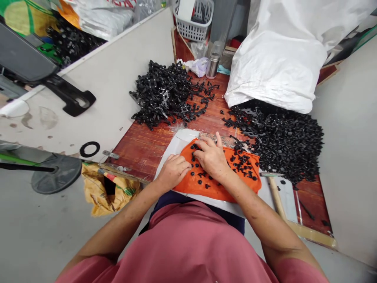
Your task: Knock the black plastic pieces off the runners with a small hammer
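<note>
Bright, diffuse light; wide-angle edge distortion.

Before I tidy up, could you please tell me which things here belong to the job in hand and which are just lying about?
Seemingly in the job:
orange cloth
black parts on it
left pile
right pile

Apparently lying about:
flask
black ring
basket

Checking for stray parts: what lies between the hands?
Orange cloth with small black parts lies between left hand and right hand in the head view.
</note>
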`<move>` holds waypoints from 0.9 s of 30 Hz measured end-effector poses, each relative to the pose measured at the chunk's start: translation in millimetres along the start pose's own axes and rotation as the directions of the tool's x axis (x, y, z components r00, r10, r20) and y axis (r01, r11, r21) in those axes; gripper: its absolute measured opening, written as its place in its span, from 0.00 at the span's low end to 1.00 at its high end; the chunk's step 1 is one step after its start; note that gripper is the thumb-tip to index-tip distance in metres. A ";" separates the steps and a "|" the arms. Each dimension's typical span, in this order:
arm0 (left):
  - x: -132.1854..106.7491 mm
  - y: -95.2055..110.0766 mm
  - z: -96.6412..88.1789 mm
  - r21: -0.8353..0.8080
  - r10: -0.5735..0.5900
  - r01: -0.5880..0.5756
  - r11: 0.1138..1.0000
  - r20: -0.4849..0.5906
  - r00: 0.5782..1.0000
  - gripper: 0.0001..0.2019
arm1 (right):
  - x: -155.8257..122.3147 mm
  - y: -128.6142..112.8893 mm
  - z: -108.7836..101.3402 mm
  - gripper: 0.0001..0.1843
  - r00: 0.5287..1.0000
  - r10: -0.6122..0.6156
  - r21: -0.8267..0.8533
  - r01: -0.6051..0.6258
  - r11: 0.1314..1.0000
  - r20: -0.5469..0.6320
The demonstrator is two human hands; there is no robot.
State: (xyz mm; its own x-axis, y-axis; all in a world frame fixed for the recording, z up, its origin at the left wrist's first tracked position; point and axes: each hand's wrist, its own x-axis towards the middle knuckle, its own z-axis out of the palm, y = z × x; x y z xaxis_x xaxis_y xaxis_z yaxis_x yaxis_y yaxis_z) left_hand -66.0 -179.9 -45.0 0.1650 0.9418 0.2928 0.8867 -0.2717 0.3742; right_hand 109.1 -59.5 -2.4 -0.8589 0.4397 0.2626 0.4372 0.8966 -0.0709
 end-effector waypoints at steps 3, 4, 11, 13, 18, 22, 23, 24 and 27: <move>2.2 -5.6 -2.6 -0.092 0.034 -0.032 0.995 0.017 0.999 0.08 | -2.8 3.1 -1.3 0.14 0.999 -0.034 -0.015 0.034 0.999 -0.012; 5.0 -7.7 -3.9 -0.128 0.007 -0.008 0.992 -0.007 1.000 0.08 | -4.9 5.3 -2.6 0.14 1.000 -0.015 0.000 0.015 1.000 -0.017; 50.9 -30.4 -9.9 -0.151 -0.157 0.139 0.979 -0.108 0.982 0.09 | -15.5 25.3 -14.8 0.15 0.975 0.221 0.012 -0.221 0.975 -0.037; 64.1 -38.6 -7.7 -0.115 -0.126 0.118 0.986 -0.070 0.989 0.08 | -13.9 25.0 -14.5 0.15 0.983 0.184 0.009 -0.184 0.983 -0.019; 77.6 -45.0 3.0 -0.135 -0.071 0.074 0.988 0.022 0.997 0.06 | -5.0 19.5 -4.9 0.11 0.987 0.161 -0.002 -0.161 0.987 0.020; 77.5 -41.6 4.0 -0.152 -0.008 0.019 0.988 0.068 0.998 0.07 | -7.5 26.0 -2.2 0.09 0.985 0.168 0.003 -0.168 0.986 0.038; 78.0 -41.2 3.0 -0.158 -0.015 0.027 0.987 0.072 0.997 0.07 | -9.9 28.8 -2.8 0.09 0.982 0.186 0.006 -0.186 0.982 0.033; 78.8 -41.0 1.9 -0.167 -0.031 0.042 0.985 0.068 0.997 0.07 | -12.6 31.6 -3.7 0.08 0.978 0.209 0.009 -0.209 0.978 0.027; 83.1 -39.7 -0.5 -0.209 -0.087 0.094 0.973 0.044 0.995 0.06 | -19.4 37.1 -6.4 0.07 0.964 0.266 0.023 -0.267 0.963 0.026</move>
State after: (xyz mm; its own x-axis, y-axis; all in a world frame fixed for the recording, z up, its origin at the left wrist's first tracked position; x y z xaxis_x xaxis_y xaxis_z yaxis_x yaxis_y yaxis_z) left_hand -87.7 -91.0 -35.2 0.1061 0.9696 0.2206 0.7884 -0.2173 0.5755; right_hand 143.6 -35.1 -3.9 -0.7180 0.6638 0.2096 0.6445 0.7477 -0.1602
